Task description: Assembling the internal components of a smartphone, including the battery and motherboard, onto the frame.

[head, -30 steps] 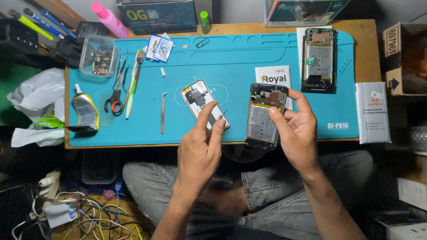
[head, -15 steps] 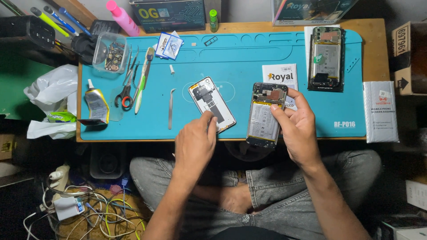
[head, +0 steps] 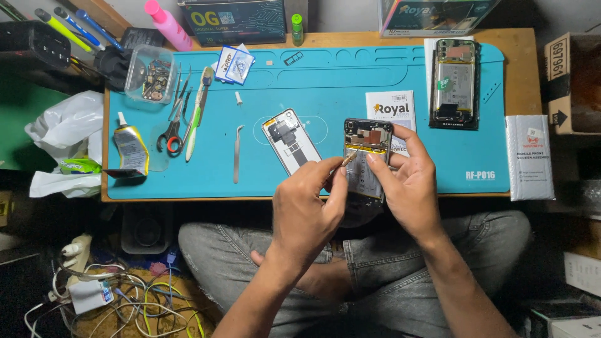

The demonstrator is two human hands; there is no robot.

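A wooden desk is covered by a smooth, rubbery turquoise work mat. An opened rectangular smartphone with a dark frame and bare circuit boards is held upright over the mat's near edge, clasped along its right side by the right hand, whose grip is closed around it. A thin, pale pointed tool is pinched in the narrow grip of the left hand, its tip touching the phone's interior. A flat white phone back cover lies just beside it.

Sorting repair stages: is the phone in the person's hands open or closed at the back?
Open: the phone shows bare internals, no back cover.
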